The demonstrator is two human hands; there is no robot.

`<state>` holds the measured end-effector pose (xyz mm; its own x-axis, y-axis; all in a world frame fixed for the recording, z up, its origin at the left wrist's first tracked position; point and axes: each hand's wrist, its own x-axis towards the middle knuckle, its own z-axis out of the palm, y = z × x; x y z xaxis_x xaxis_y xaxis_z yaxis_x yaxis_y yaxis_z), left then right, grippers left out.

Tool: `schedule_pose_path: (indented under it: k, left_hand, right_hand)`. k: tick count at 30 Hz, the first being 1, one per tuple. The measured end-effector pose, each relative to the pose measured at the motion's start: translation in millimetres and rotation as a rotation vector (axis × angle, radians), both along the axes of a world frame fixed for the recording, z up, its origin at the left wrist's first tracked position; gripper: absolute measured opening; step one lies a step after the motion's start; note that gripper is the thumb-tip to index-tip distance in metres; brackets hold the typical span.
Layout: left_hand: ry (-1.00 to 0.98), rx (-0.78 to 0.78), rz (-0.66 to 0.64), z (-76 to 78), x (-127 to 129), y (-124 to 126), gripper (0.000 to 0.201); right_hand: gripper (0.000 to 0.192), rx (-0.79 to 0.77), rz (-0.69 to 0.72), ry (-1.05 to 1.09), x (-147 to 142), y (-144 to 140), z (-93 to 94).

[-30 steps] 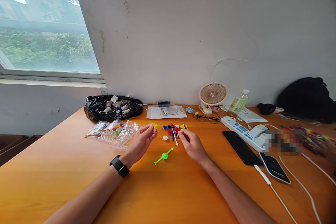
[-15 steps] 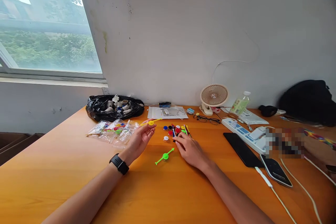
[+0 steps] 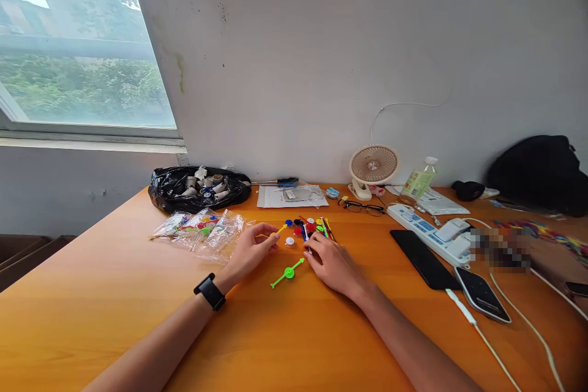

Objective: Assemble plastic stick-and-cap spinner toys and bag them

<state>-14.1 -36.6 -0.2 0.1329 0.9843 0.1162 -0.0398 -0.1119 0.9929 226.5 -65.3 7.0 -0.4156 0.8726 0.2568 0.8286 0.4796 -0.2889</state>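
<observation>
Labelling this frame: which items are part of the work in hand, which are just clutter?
In hand:
left hand holding yellow stick piece
right hand at the pile of coloured small parts
green stick piece
clear part bags

Lying about:
fan
glasses
power strip
phones
black rubbish bag

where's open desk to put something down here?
Bare wood: the near edge of the desk in front of the green spinner, and the left corner before the clear packets. Crowded: the small coloured parts by both hands, and the right side with phones and power strip.
</observation>
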Motion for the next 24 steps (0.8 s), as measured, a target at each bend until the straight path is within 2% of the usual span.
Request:
schedule_pose_path:
  k: [2, 5, 9, 12, 17, 21, 24]
  left_hand:
    - [0.187, 0.135, -0.039, -3.0, 0.6, -3.9, 0.021]
    - [0.455, 0.340, -0.136, -2.0, 0.6, -10.9, 0.023]
    - [0.556, 0.530, -0.342, 5.7, 1.6, -20.2, 0.021]
    - [0.571, 0.542, -0.416, 7.6, 3.1, -24.0, 0.023]
    - [0.637, 0.559, -0.413, 2.0, 4.0, -25.0, 0.020]
    - [0.620, 0.573, -0.425, 4.2, 3.7, -27.2, 0.033]
    - [0.559, 0.584, -0.469, 10.6, 3.5, -29.5, 0.033]
  right_hand:
    - [0.021, 0.016, -0.001, 0.001, -0.3, 0.0, 0.0]
    - [0.020, 0.050, 0.007, 0.000, -1.0, 0.2, -1.0]
    - [0.018, 0.071, 0.009, 0.012, -1.4, 1.3, -3.0]
    - [0.017, 0.076, -0.004, 0.005, -1.2, 2.1, -4.2]
    - [0.016, 0.084, 0.015, 0.012, -1.1, 2.7, -5.0]
    - [0.015, 0.074, 0.003, 0.032, -1.6, 3.0, -5.9]
    - [0.026, 0.089, -0.002, 0.024, -1.7, 2.7, -6.7]
